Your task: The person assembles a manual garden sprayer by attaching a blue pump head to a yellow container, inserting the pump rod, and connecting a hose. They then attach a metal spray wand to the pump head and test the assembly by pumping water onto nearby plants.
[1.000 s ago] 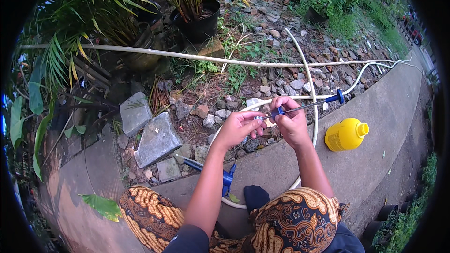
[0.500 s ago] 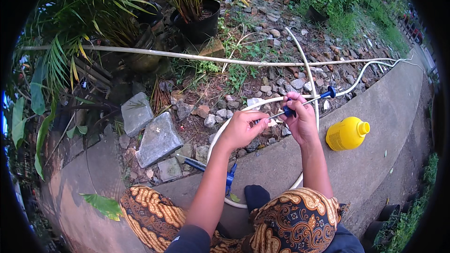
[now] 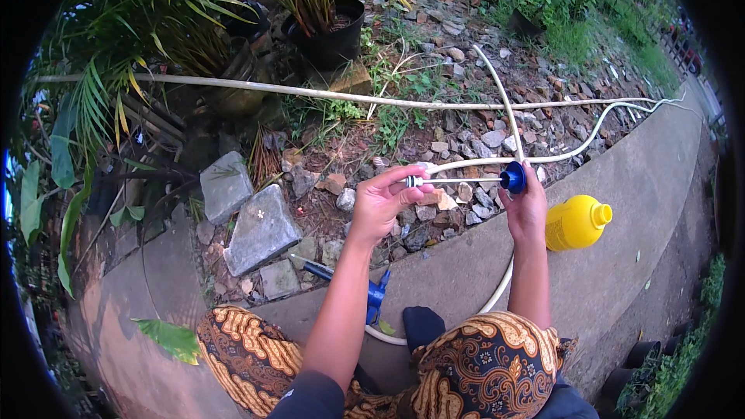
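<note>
Between my two hands a thin pump plunger rod (image 3: 464, 180) is held level above the stones. My left hand (image 3: 377, 209) pinches its left end, where a dark and white piston tip (image 3: 413, 181) pokes out from the fingers. At the other end sits a blue cup-shaped cap (image 3: 512, 178), gripped by the fingers of my right hand (image 3: 529, 206). A yellow bottle (image 3: 570, 223) with an uncovered neck stands on the concrete just right of my right forearm. Partly behind my left forearm lies a blue sprayer head (image 3: 376, 296) with a thin tube.
A pale hose (image 3: 500, 283) loops over the concrete path (image 3: 621, 178) and the stones. A long, thin pale pole (image 3: 310, 94) crosses farther back. Grey stone blocks (image 3: 264, 229) lie at the left, and potted plants (image 3: 326, 39) stand behind. A green leaf (image 3: 171, 340) rests at lower left.
The rod has gone from slanting to level. My right hand has moved from the rod's middle rightward to the blue cap, whose hollow side now shows. My left hand holds the piston tip.
</note>
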Motion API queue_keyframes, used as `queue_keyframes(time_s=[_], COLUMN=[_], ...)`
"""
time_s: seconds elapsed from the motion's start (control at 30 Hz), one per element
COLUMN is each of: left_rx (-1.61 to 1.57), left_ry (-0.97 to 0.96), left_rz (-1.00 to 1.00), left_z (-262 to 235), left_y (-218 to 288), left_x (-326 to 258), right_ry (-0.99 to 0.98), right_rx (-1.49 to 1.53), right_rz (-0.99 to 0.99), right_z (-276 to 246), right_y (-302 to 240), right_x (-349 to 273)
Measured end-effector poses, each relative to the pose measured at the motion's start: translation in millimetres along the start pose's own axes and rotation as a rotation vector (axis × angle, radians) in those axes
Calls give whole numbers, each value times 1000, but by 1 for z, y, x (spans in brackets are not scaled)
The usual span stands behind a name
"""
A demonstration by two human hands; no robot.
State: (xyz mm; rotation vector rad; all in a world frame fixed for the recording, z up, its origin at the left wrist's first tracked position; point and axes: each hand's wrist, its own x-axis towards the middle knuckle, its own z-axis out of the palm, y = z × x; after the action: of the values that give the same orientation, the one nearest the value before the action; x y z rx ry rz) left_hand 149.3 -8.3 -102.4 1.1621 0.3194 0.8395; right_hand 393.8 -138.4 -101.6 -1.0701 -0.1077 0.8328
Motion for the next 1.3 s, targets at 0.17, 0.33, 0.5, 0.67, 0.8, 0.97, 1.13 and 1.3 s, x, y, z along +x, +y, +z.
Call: queue_keyframes(time_s=[0.17, 0.33, 0.5, 0.67, 0.8, 0.97, 1.13, 1.3], left_rx=[-39, 59, 81, 36, 102, 614, 791, 1143], left_ry=[-5, 9, 5, 78, 137, 241, 291, 262], left_rz=[41, 47, 27, 92, 177, 564, 690, 937], left_z=[9, 10, 8, 11, 14, 23, 32, 36], left_y=[13, 20, 18, 13, 14, 22, 37, 52], left_x=[2, 3, 0, -6, -2, 8, 6, 6], right_ry=[-73, -109, -292, -353, -344, -315, -335, -356], right_rx=[-253, -532, -499, -398, -319, -228, -170, -145], right_rz=[-138, -59, 474, 672, 697, 631, 583, 520], right_z=[-10, -17, -31, -38, -35, -31, -32, -33], right_y=[9, 4, 0, 20, 31, 35, 39, 43], right_x=[2, 1, -3, -11, -15, -16, -15, -16])
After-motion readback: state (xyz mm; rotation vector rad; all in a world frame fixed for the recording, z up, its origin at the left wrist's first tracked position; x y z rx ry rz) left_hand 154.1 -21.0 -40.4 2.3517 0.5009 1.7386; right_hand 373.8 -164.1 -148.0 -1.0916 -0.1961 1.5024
